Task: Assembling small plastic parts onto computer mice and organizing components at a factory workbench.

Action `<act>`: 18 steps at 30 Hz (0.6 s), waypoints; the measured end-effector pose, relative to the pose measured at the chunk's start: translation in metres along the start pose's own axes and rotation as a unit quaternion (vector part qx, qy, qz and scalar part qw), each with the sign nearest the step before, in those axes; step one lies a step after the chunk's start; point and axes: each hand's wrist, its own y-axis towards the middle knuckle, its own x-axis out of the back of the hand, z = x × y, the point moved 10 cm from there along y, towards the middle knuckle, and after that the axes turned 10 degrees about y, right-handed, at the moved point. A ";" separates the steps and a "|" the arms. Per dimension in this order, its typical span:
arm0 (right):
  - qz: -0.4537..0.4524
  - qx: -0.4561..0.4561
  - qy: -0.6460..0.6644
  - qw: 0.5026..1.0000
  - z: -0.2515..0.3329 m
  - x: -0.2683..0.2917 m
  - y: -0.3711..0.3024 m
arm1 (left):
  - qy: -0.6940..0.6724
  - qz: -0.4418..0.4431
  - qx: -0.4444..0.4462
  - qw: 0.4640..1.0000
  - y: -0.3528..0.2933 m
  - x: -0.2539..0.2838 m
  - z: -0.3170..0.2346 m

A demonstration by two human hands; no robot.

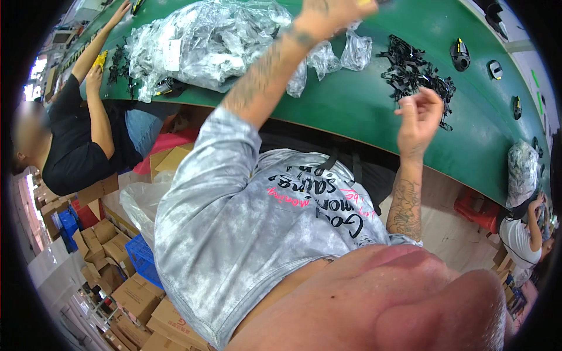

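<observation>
Black, spindly plastic parts (418, 73) lie in a tangled heap on the long green tabletop (480, 123), and the right hand (418, 120) is up at the heap's near side, overlapping its lower edge in view! Its fingers bend loosely, the thumb a little apart from them, nothing seen between; whether skin meets plastic, I cannot tell. Across goes the left hand (331, 16), arm stretched over the green, fingertips running to the upper rim of view by a dark and yellow scrap; grip or mere overlap, I cannot tell.

Between that arm and the heap sit small crumpled clear plastic bags (356, 51). Left of the arm, a huge clear plastic sack (202, 44) crowds the surface almost to the front edge, leaving little room there. Right of the heap it's wide open: bare green down to the curved front edge, with a black-and-yellow rounded device (461, 55) standing well inside. Further right, a clear-wrapped bundle (523, 172) hugs the edge. Far left, a co-worker in a black shirt (79, 137) works at the same table.
</observation>
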 end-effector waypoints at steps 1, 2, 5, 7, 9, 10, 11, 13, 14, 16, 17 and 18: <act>0.014 -0.008 -0.076 0.997 -0.008 -0.007 -0.010 | 0.078 0.030 0.038 0.996 0.023 -0.025 0.036; 0.052 -0.023 -0.120 0.991 -0.015 -0.020 -0.020 | 0.162 0.058 0.079 0.982 0.055 -0.046 0.082; 0.129 0.050 -0.261 0.955 -0.025 -0.041 -0.038 | 0.181 0.168 0.178 0.953 0.106 -0.070 0.146; 0.130 0.055 -0.243 0.960 -0.025 -0.042 -0.040 | 0.230 0.027 0.196 0.953 0.102 -0.044 0.162; 0.116 0.002 -0.207 0.971 -0.029 -0.039 -0.038 | 0.297 -0.143 0.229 0.916 0.082 -0.009 0.200; 0.103 -0.013 -0.185 0.977 -0.029 -0.038 -0.035 | 0.316 -0.169 0.245 0.901 0.074 0.000 0.224; 0.077 -0.020 -0.201 0.976 -0.034 -0.021 -0.035 | 0.266 -0.054 0.293 0.917 0.085 -0.023 0.215; 0.103 0.001 -0.198 0.975 -0.027 -0.035 -0.031 | 0.251 0.132 0.329 0.900 0.071 -0.016 0.278; 0.091 -0.011 -0.214 0.973 -0.035 -0.023 -0.031 | 0.233 0.024 0.346 0.909 0.067 -0.022 0.255; 0.108 -0.009 -0.199 0.974 -0.035 -0.031 -0.030 | 0.201 -0.008 0.311 0.929 0.064 0.006 0.269; 0.094 -0.019 -0.210 0.973 -0.035 -0.029 -0.029 | 0.151 -0.085 0.277 0.945 0.056 0.021 0.256; 0.102 -0.018 -0.212 0.972 -0.034 -0.031 -0.027 | 0.107 -0.187 0.285 0.934 0.050 0.045 0.230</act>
